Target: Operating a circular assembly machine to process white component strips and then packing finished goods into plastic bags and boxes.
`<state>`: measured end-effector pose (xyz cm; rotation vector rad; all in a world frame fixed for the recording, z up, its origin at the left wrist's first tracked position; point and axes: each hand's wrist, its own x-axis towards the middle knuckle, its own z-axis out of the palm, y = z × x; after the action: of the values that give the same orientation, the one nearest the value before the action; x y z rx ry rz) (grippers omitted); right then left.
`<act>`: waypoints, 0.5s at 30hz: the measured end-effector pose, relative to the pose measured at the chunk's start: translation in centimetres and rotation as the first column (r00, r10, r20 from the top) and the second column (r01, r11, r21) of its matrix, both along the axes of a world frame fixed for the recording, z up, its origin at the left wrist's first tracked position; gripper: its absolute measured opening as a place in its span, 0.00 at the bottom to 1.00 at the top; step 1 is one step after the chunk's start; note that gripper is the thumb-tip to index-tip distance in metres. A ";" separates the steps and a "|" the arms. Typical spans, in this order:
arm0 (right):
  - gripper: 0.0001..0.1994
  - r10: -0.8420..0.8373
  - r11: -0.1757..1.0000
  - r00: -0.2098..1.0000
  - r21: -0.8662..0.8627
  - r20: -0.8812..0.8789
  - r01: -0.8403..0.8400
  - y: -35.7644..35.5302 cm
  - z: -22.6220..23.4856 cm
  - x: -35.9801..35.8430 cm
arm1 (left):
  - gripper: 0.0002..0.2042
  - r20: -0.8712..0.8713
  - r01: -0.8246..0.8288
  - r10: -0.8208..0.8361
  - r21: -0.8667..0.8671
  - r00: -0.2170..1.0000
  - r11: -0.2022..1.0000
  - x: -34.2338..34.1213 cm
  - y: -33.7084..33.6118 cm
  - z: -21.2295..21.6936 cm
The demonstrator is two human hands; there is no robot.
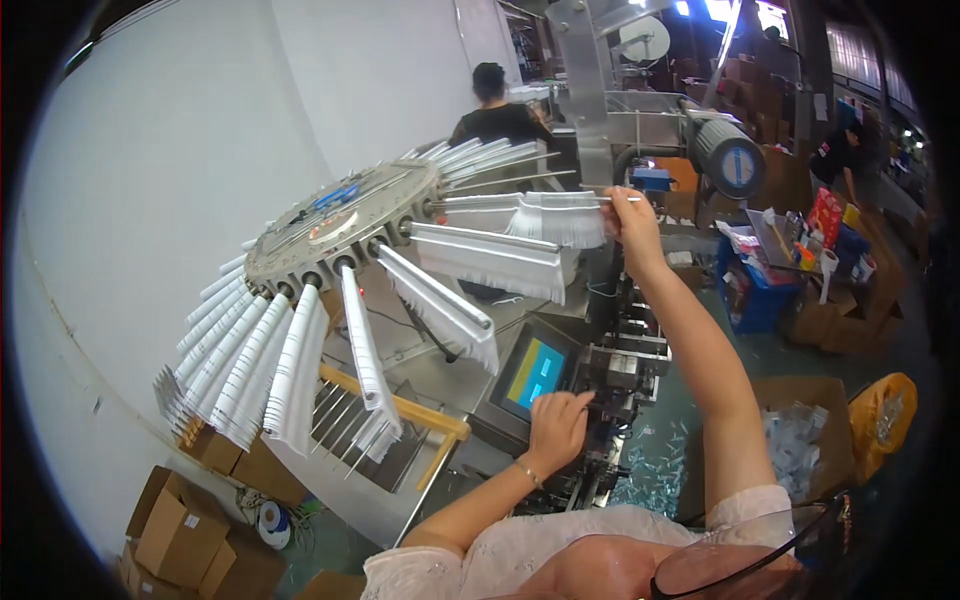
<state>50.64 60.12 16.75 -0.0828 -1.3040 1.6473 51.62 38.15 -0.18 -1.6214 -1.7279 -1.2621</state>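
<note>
A round carousel (410, 190) with metal rods sticking out all round stands before me at the left. From its rods hang white fringed strips (490, 255). My right hand (636, 230) is raised at the far right side, thumb and fingers closed on the outer end of one thin metal rod. A bunched white strip (562, 215) hangs on that rod, right beside the fingers. Lower down, my left hand (560, 430) hovers over the edge of a control panel with a lit screen (535, 372). Its fingers are loosely bent and apart, with nothing visible in them.
A row of metal machine parts (630, 375) runs below my right arm. A grey motor (728, 158) hangs at the far right. Cardboard boxes (180, 530) stand lower left. Another box (800, 440) at the right holds clear packets. Two other people are farther off.
</note>
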 end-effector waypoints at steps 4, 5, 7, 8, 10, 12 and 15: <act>0.10 -0.067 0.997 0.998 0.027 -0.021 0.068 0.0 0.2 0.9 | 0.12 0.020 -0.053 0.055 -0.086 0.998 0.995 -0.5 -4.2 -0.8; 0.10 -0.114 0.993 0.993 0.001 0.020 0.114 0.0 0.2 1.0 | 0.11 0.049 -0.071 0.075 -0.083 0.996 0.994 -0.6 -5.0 -1.1; 0.10 -0.115 0.992 0.992 0.036 -0.052 0.117 0.0 0.2 0.8 | 0.10 0.101 -0.085 0.088 -0.025 0.991 0.996 -0.7 -6.3 -1.6; 0.10 -0.119 0.992 0.992 0.038 -0.048 0.121 -0.1 0.1 0.5 | 0.10 0.097 -0.094 0.101 -0.074 0.990 0.993 -0.8 -6.7 -1.8; 0.10 -0.098 0.995 0.995 -0.015 -0.008 0.098 -0.2 -0.2 0.0 | 0.10 0.101 -0.066 0.073 -0.073 0.992 0.995 -0.9 -7.2 -2.0; 0.11 -0.148 0.988 0.987 0.034 -0.058 0.150 -0.1 -0.4 -0.2 | 0.10 0.110 -0.070 0.086 -0.137 0.990 0.988 -1.1 -7.5 -2.1; 0.11 -0.117 0.991 0.992 0.066 -0.051 0.120 0.3 -0.5 0.0 | 0.10 0.123 -0.059 0.077 -0.144 0.989 0.988 -1.2 -7.8 -2.0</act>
<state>50.59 60.38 16.24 -0.0781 -1.2942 1.4938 50.41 30.32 -2.22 -1.5731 -1.9725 -1.2621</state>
